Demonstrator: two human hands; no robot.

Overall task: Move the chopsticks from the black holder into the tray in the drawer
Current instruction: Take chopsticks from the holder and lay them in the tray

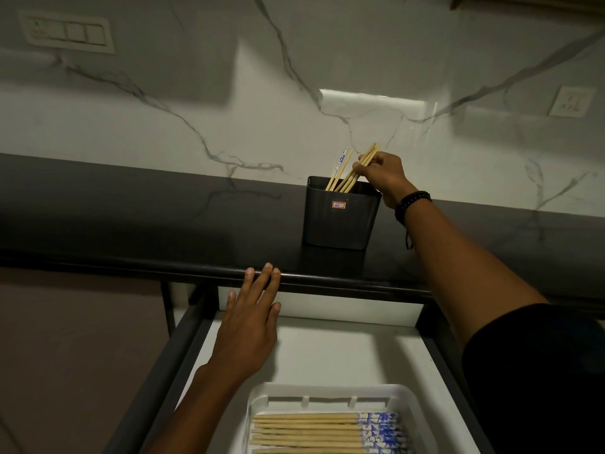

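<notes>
A black holder (340, 217) with a small red-edged label stands on the dark counter. Several wooden chopsticks (352, 173) lean out of it, one with a blue-patterned end. My right hand (384, 176) reaches over the holder's right rim and pinches a few of these chopsticks near their tops. Below, the open drawer holds a white tray (258, 404) in which several chopsticks (314, 432) with blue-patterned ends lie flat, side by side. My left hand (250, 326) hovers flat over the drawer's back left, fingers spread, tips at the counter's front edge, holding nothing.
The dark counter (147, 221) runs across the view, backed by a white marble wall with a switch plate (70, 32) at upper left and a socket (571, 101) at right. The drawer's white floor (353, 352) lies between the tray and the counter edge.
</notes>
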